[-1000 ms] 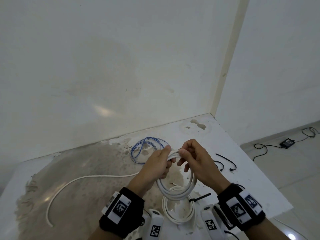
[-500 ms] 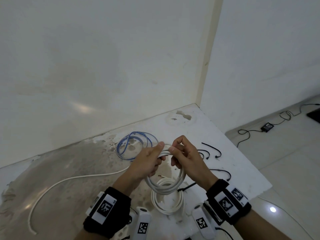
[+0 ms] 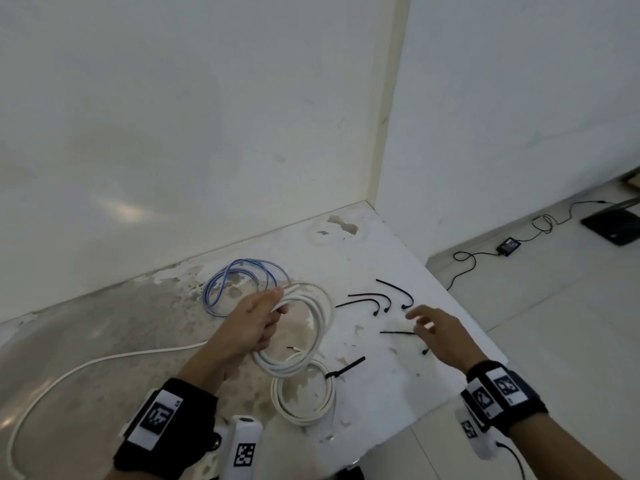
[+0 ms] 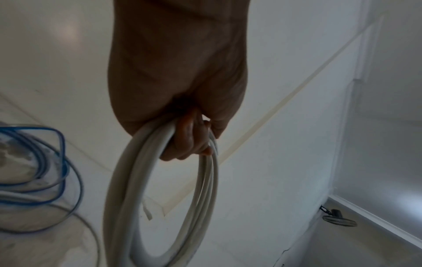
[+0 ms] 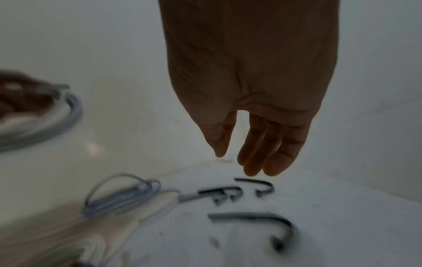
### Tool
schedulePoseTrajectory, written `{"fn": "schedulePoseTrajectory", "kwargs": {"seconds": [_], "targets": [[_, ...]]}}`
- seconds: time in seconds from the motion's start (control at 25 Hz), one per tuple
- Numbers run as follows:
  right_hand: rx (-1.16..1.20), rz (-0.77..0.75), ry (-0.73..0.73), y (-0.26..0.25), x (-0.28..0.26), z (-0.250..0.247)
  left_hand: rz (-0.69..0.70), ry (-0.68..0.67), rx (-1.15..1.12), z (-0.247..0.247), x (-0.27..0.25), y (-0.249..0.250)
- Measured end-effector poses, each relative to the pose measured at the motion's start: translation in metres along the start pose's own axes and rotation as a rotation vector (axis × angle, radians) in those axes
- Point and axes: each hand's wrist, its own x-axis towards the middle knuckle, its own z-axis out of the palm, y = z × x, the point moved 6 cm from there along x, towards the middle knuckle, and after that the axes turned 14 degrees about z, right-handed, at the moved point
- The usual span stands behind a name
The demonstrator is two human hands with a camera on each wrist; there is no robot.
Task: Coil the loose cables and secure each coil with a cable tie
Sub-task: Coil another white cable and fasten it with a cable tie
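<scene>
My left hand [image 3: 266, 318] grips a coil of white cable [image 3: 317, 327] and holds it above the table; the left wrist view shows the fingers [image 4: 189, 142] curled round the white coil [image 4: 128, 189]. My right hand [image 3: 420, 322] is open, fingers spread, hovering over several loose black cable ties [image 3: 394, 292]; the right wrist view has its fingers [image 5: 258, 159] straight just above the cable ties [image 5: 258, 186]. A second white coil [image 3: 303, 396] lies on the table, bound with a black tie [image 3: 346, 367].
A loose blue cable [image 3: 239, 282] lies at the back by the wall. Another white cable [image 3: 69, 372] runs across the stained table top [image 3: 104, 327] to the left. The table's right edge [image 3: 460, 299] drops to a floor with a black adapter [image 3: 508, 244].
My right hand let go of the white coil and moved right, opening over the black ties. The left hand kept the coil and the loops hang wider.
</scene>
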Motion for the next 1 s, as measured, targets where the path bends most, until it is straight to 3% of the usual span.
{"fn": "schedulePoseTrajectory", "kwargs": {"seconds": [0.08,0.16,0.48,0.56,0.68,0.84,0.92,1.0], "targets": [[-0.245,0.099,-0.018,0.06,0.014,0.021,-0.029,0.047,0.004,-0.001,-0.001,-0.011],[-0.3,0.122,-0.033,0.092,0.019,0.039,-0.051,0.042,0.01,0.004,-0.001,-0.02],[-0.465,-0.018,0.124,0.083,0.029,0.048,-0.075,0.044,-0.013,0.022,0.002,-0.021],[-0.334,-0.092,0.12,0.067,0.023,0.041,-0.059,0.08,0.001,0.018,0.003,-0.014],[0.052,-0.185,0.019,0.004,-0.004,0.016,-0.025,0.154,0.011,0.006,0.006,-0.004],[0.58,-0.333,-0.34,-0.11,-0.071,-0.036,0.018,0.215,0.031,-0.01,0.011,0.01],[0.637,-0.376,-0.516,-0.148,-0.094,-0.04,0.027,0.223,0.033,-0.015,0.011,0.018],[0.643,-0.39,-0.551,-0.172,-0.101,-0.031,0.035,0.226,0.024,-0.017,0.01,0.027]]}}
